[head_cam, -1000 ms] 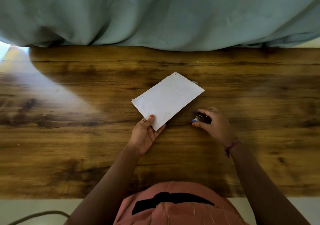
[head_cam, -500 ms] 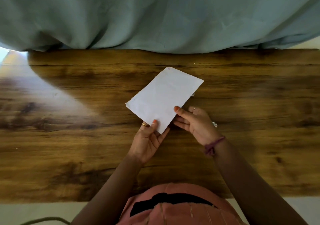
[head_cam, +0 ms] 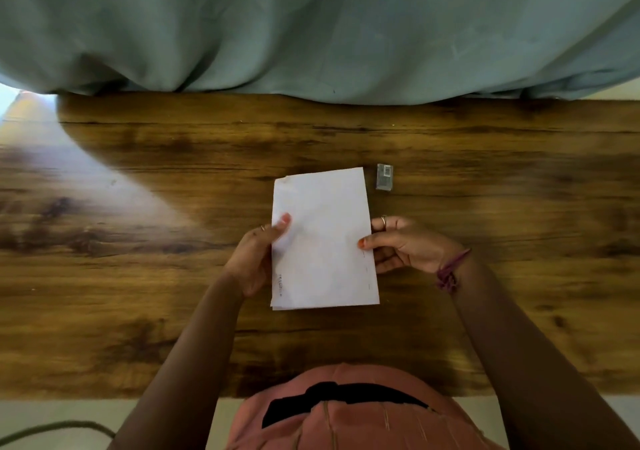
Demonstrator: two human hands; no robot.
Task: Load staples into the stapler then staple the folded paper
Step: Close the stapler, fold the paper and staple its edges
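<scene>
A: The left hand is pinching the folded paper at its left edge, thumb on top.

B: And the right hand is now pinching the opposite edge; a second ago it was holding the stapler. That's out of view now.

A: So the paper is being squared up over the table, staple box lying just beyond. Stapling is probably still pending.

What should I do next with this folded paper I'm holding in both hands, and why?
Probably set the folded paper down and find the stapler: left hand and right hand both pinch its edges, and no stapler shows, only a small staple box beside it.
</scene>
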